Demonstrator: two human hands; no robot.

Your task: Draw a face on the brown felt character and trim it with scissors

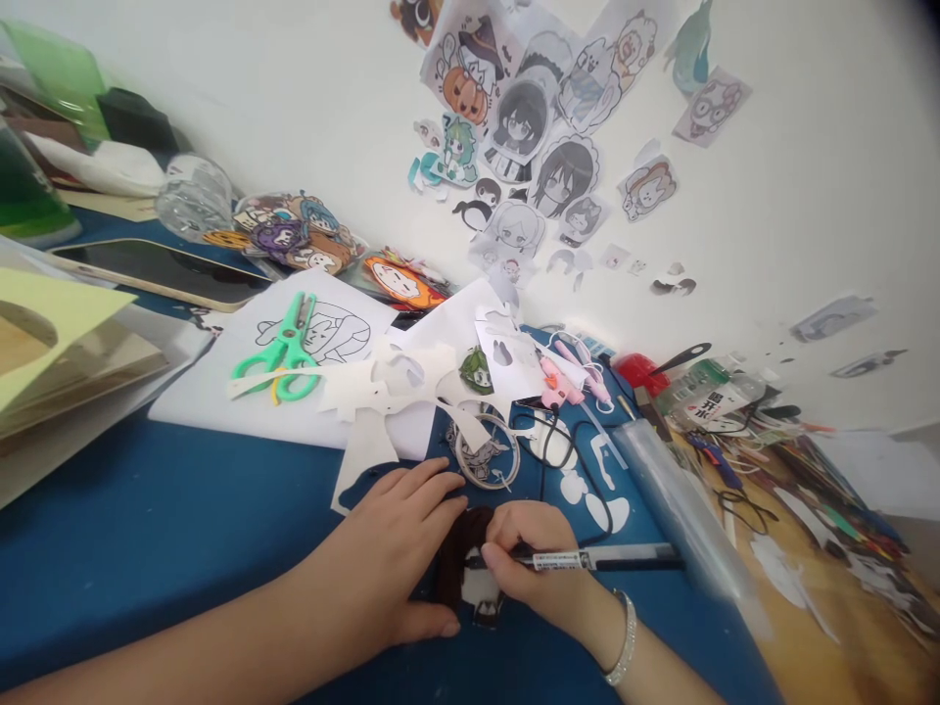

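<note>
A pen (624, 558) with a black barrel and a white printed label lies in the grip of my right hand (540, 548), its tip at a small dark-haired paper figure (481, 587). The figure lies on the blue table surface (242, 548), partly covered by my fingers. My left hand (403, 534) rests flat at the figure's left side, fingers stretched out, with the thumb near its lower edge. Just beyond my hands is a roll of clear tape (512, 470) with a printed grey cutout inside its ring.
Green scissors (290, 352) lie on a white sheet with a line drawing. Paper scraps (367, 397) spread behind my hands. A phone (162, 274) and stacked papers (66, 343) are at left. A clear plastic roll (682, 499) lies at right; cutouts (521, 117) hang on the wall.
</note>
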